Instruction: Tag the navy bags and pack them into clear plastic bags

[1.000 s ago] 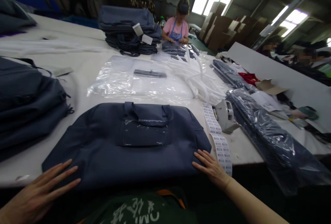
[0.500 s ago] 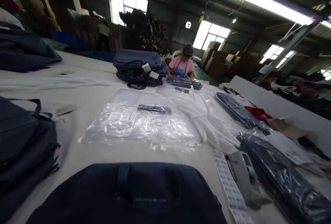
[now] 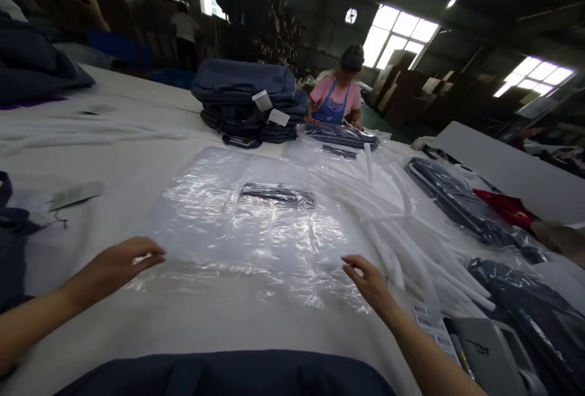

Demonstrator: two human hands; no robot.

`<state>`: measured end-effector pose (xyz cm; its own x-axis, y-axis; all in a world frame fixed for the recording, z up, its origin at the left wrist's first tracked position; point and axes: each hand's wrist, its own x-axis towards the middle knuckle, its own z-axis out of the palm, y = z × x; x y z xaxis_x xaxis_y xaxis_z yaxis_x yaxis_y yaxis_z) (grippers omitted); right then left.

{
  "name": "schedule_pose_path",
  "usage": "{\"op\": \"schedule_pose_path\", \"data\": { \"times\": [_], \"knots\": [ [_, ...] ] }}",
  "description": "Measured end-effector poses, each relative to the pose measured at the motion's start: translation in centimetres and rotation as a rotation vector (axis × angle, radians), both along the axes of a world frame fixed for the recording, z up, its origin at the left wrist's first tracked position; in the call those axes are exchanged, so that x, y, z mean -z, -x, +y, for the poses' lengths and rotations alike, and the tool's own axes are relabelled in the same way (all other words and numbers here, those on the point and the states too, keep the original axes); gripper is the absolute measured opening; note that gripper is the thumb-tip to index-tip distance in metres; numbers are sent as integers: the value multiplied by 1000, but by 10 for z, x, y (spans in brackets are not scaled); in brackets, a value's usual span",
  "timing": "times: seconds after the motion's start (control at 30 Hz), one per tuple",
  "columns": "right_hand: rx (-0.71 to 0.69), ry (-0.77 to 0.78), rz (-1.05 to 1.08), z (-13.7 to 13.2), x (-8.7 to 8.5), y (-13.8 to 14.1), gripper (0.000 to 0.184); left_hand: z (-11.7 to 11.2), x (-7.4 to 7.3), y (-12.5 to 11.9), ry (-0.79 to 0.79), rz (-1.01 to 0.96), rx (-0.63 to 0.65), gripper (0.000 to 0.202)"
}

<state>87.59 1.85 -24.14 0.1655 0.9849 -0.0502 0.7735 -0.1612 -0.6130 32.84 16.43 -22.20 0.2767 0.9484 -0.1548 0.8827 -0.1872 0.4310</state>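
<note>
Clear plastic bags [image 3: 210, 225] lie flat in a stack before me, with a dark printed label [image 3: 276, 195] near the middle. My left hand [image 3: 125, 262] is at the stack's left edge, fingers stretched out and thumb apart, nothing in it. Over the right edge is my right hand [image 3: 368, 283], its thumb and fingers apart and also holding nothing. I cannot tell whether either hand touches the plastic. Closest to me lies a navy bag [image 3: 237, 374], cut off by the bottom of the view.
White foam strips [image 3: 397, 225] spread right of the plastic. Beyond them lie wrapped bags [image 3: 457, 198]. A grey tape dispenser [image 3: 493, 353] and a label sheet [image 3: 436, 329] sit at lower right. Navy bags [image 3: 247, 88] are piled at the back, beside a co-worker [image 3: 336, 97] handling a wrapped bag.
Both my hands have come into view, reaching forward to either side of the plastic stack. The view has shifted, so the near navy bag sits lower and shows less.
</note>
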Motion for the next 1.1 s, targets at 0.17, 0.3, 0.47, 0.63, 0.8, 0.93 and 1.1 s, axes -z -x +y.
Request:
{"op": "schedule_pose_path", "data": {
  "times": [0.17,0.3,0.47,0.63,0.8,0.93,1.1],
  "knots": [
    [43,232,-38,97,32,13,8,96,32,-50,231,125,87,38],
    [-44,385,-94,120,37,5,14,125,36,-54,326,150,182,36],
    [-67,358,-170,142,20,5,32,142,15,-65,190,149,95,54],
    [-143,281,-238,144,-4,5,37,135,4,-73,83,242,157,57],
    [-353,265,-251,130,-14,-1,7,117,7,-54,276,259,386,14],
    [-371,330,-335,128,-4,9,19,112,10,-57,281,301,305,26],
    [-223,233,-423,135,6,18,18,112,8,-58,53,346,218,35]
  ]
}}
